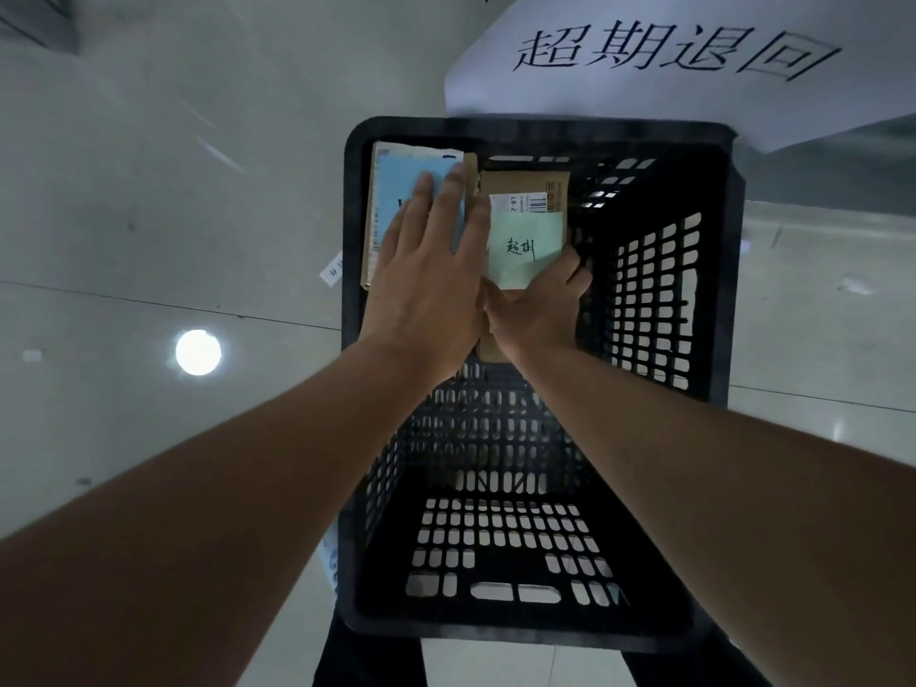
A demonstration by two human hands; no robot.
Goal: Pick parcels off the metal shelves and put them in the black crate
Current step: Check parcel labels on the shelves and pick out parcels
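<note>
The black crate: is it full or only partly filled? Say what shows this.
Partly filled. Two parcels, a blue-labelled one and a brown box, stand against the black crate's far wall; its near floor is bare.

The shiny pale grey tiled floor carries a black plastic crate with many small holes in its walls. A big white paper sheet with black handwritten signs lies on the floor just behind the crate. A small white paper slip sits beside the crate's left wall.
</note>
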